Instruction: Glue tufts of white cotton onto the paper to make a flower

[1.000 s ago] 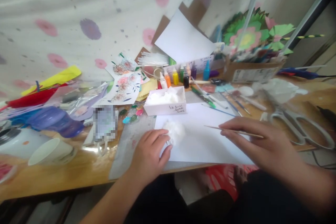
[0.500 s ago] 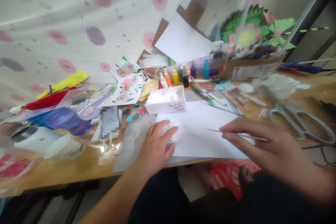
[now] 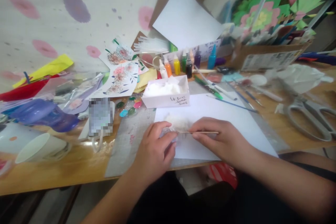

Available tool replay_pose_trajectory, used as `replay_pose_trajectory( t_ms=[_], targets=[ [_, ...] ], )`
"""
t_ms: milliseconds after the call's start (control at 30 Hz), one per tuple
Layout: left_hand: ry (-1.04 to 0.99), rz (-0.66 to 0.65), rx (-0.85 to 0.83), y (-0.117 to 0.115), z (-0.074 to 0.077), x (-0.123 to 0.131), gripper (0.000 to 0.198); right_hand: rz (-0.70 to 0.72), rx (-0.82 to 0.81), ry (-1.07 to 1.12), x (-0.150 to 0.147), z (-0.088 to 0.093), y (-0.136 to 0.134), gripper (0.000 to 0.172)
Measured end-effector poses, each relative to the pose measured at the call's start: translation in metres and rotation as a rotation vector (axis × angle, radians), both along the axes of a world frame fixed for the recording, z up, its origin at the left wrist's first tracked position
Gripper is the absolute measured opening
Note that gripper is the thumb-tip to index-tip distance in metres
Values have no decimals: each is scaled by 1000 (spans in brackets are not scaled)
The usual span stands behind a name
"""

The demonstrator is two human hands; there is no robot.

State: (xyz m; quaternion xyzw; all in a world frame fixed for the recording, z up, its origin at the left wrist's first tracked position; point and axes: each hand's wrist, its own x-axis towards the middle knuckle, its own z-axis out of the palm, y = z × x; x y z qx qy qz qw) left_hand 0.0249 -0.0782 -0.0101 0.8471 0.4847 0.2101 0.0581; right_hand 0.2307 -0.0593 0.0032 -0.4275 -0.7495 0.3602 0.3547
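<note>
My right hand [image 3: 217, 136] pinches a thin wooden stick [image 3: 210, 132], its tip pointing left toward the fingers of the other hand. Beneath that tip lies a blurry, fluffy white clump [image 3: 177, 121] on the sheet of white paper [image 3: 223, 112]. My left hand [image 3: 159, 143] grips the near left side of this clump between thumb and fingers. What exactly the clump is cannot be made out. Just behind it stands a small white box [image 3: 166, 105] filled with white fluffy material and marked with handwriting.
Several paint bottles [image 3: 176, 64] stand behind the box. Scissors [image 3: 309, 115] and brushes [image 3: 245, 96] lie on the right. To the left are a phone-like blurred object [image 3: 100, 116], a pale cup [image 3: 42, 148] and painted floral papers [image 3: 122, 80]. A grey mat [image 3: 123, 150] lies under the paper.
My right hand has moved left with the stick, bringing its tip to the white clump beside my left hand. The left hand keeps its hold. The view has shifted somewhat.
</note>
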Motion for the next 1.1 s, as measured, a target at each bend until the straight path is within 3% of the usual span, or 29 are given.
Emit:
replay_pose_trajectory(
  t_ms=[133,367,767,900,1100],
  targets=[
    [-10,4,-41,1,-1,-2,22,-18,-21,-25,-6,-4,6,11],
    [-33,-7,-96,3,-1,-5,22,-116,-199,18,-8,2,9,8],
    [-14,5,-56,5,-2,-5,31,-200,-219,17,-9,5,12,6],
    [21,18,-73,5,-1,-5,31,-163,-205,14,-8,4,11,7],
    [2,8,-55,6,0,-5,28,4,-97,-23,-7,-3,11,11]
  ],
)
